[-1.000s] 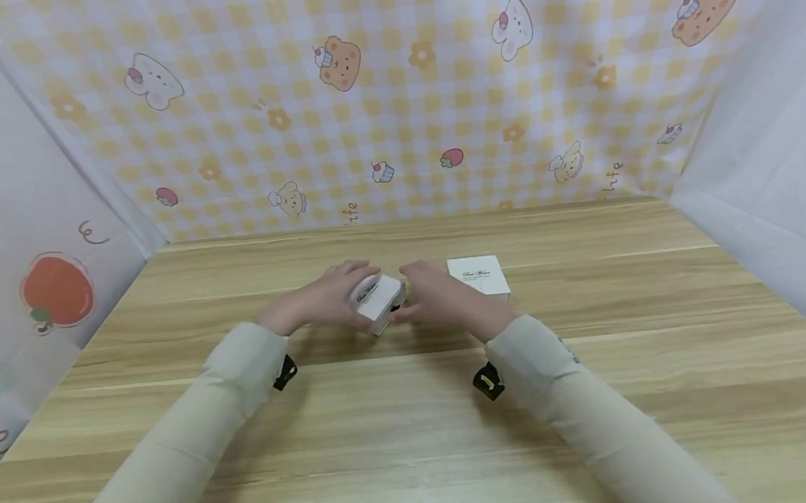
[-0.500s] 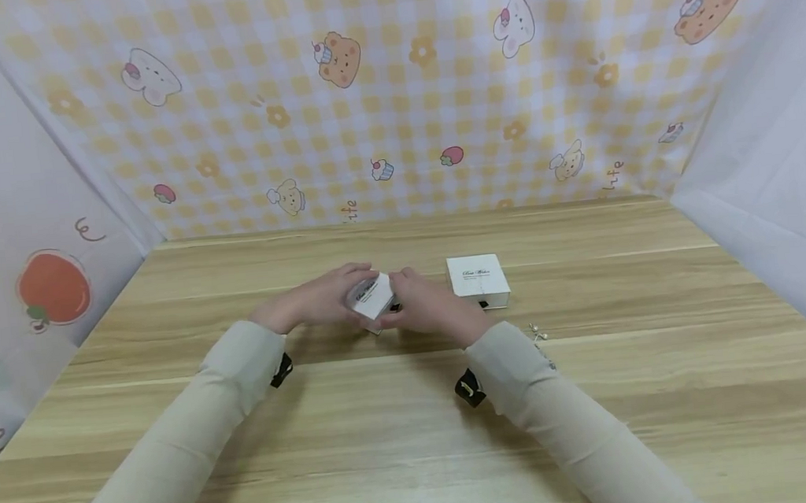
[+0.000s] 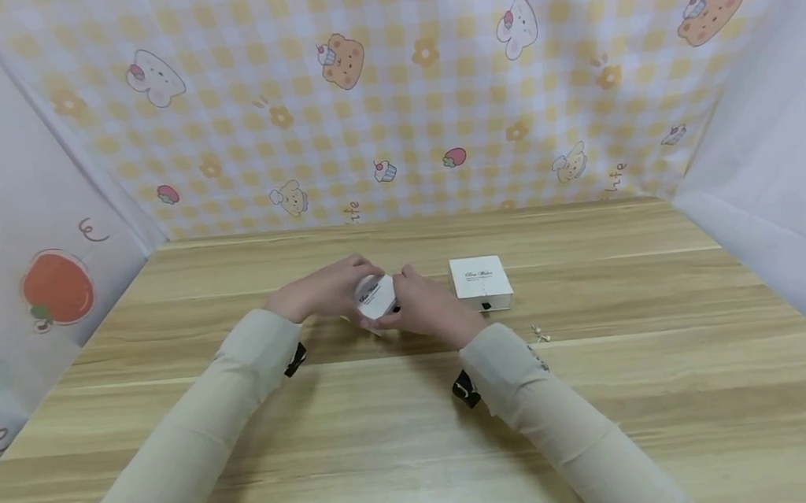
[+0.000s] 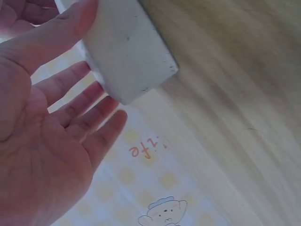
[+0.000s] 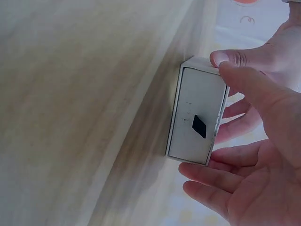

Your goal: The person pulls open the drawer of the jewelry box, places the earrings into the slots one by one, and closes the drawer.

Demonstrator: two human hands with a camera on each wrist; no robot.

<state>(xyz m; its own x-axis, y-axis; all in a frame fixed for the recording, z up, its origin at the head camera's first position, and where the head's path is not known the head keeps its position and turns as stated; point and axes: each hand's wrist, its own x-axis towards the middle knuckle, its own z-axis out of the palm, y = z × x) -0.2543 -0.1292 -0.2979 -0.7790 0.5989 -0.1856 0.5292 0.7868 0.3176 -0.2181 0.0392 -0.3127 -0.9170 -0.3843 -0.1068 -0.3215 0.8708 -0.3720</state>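
A small white drawer-style gift box with dark script lettering is between both hands over the table. My left hand grips its left side; in the left wrist view the thumb lies on the box and the fingertips are along its far edge. My right hand holds it from the right, thumb at one corner and fingers at the opposite end. The right wrist view shows the box's drawer front, closed, with a black ribbon tab.
Right of the hands, a second white box with matching lettering and a black tab sits on the wooden table. A small silver jewellery piece with white beads lies near the right sleeve. A checked curtain hangs behind.
My right hand has moved left and closed onto the box, uncovering the second box and the jewellery piece. My left hand keeps its grip, and the box has turned slightly.
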